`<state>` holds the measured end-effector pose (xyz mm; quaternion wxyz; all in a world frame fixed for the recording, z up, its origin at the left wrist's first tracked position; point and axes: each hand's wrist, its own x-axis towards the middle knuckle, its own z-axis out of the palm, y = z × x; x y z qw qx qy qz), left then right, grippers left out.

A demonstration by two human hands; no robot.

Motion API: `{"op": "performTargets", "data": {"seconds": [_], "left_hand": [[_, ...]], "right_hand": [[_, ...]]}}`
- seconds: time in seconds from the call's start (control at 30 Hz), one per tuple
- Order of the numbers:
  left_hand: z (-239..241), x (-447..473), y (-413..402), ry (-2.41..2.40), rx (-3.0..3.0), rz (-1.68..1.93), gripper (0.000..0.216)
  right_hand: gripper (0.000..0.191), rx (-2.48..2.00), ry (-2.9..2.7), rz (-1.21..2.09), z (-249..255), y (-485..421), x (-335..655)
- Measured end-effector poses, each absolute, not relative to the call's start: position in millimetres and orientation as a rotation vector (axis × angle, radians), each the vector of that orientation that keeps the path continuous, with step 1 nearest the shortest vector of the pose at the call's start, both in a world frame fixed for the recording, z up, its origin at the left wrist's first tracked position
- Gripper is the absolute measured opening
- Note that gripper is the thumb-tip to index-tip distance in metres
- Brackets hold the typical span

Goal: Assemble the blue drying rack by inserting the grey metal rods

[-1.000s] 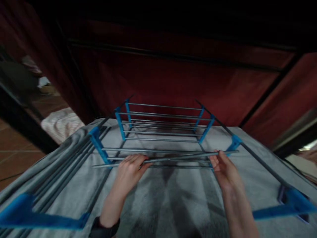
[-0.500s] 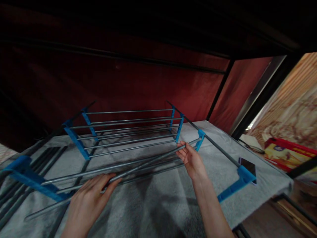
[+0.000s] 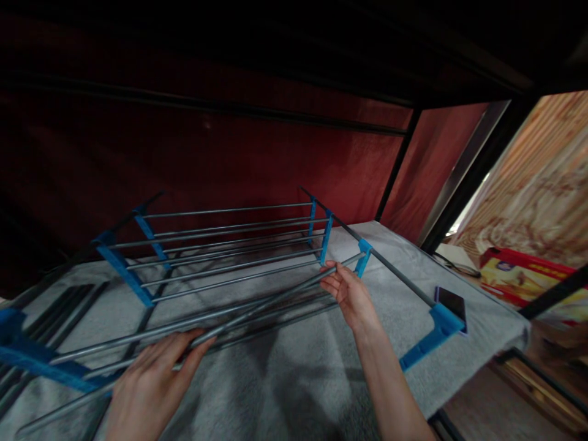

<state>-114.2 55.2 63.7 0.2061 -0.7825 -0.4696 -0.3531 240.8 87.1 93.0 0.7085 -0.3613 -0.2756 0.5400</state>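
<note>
A folding rack of grey metal rods (image 3: 229, 251) and blue plastic brackets (image 3: 123, 269) lies on a grey cloth-covered surface (image 3: 294, 380). One loose grey rod (image 3: 257, 306) runs slantwise from lower left to a blue bracket (image 3: 364, 254) at the right. My left hand (image 3: 151, 380) lies over the rod's lower part, fingers curled on it. My right hand (image 3: 346, 291) pinches the rod near its upper end, just short of that bracket.
A dark red fabric wall (image 3: 229, 147) with black frame poles (image 3: 395, 171) closes the back and right. A dark phone (image 3: 452, 301) rests near the blue corner piece (image 3: 434, 334) at the surface's right edge. A red and yellow box (image 3: 523, 275) lies beyond.
The view swung right, then settled. Both hands stay on the same rod, which now lies slanted; my left hand has slid lower and left, my right end sits near the bracket.
</note>
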Motion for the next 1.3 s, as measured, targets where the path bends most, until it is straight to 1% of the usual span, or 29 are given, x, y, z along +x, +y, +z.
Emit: {"op": "performTargets", "data": {"seconds": [0.37,0.6,0.73,0.8,0.83,0.93,1.0,1.03,1.1,1.17,1.3], "left_hand": [[74.9,-108.0,51.4,-1.288,-2.154,-1.027,0.040],[82.7,-105.6,52.5,-1.277,-2.154,-1.027,0.029],[89.8,-100.6,54.8,-1.272,-2.119,-1.046,0.027],[94.3,-98.4,56.0,-1.277,-2.102,-1.053,0.027],[96.6,-97.3,56.4,-1.282,-2.093,-1.057,0.027],[101.6,-93.4,56.9,-1.314,-2.042,-1.054,0.028],[102.3,-91.4,57.5,-1.332,-1.991,-1.027,0.029],[102.0,-90.8,58.0,-1.335,-1.969,-1.010,0.029],[100.8,-90.7,59.3,-1.333,-1.946,-0.974,0.030],[100.3,-91.0,60.3,-1.328,-1.940,-0.956,0.030],[103.2,-89.7,60.4,-1.319,-1.963,-0.943,0.031]], "right_hand": [[0.028,-0.816,-0.581,1.198,96.7,84.3,241.4],[0.028,-0.865,-0.550,1.171,96.2,80.6,248.6],[0.029,-0.912,-0.568,1.111,93.3,80.2,258.3],[0.030,-0.989,-0.595,0.991,87.7,82.1,263.4],[0.031,-1.052,-0.607,0.881,83.7,83.5,265.7],[0.035,-1.265,-0.631,0.413,68.9,87.7,272.6],[0.042,-1.349,-0.654,0.173,60.4,89.9,277.2],[0.048,-1.366,-0.675,0.120,57.4,90.9,279.4],[0.059,-1.361,-0.727,0.138,54.8,93.3,283.7],[0.065,-1.309,-0.778,0.248,55.5,96.2,287.1],[0.064,-1.142,-0.830,0.386,58.9,101.6,290.6]]}}
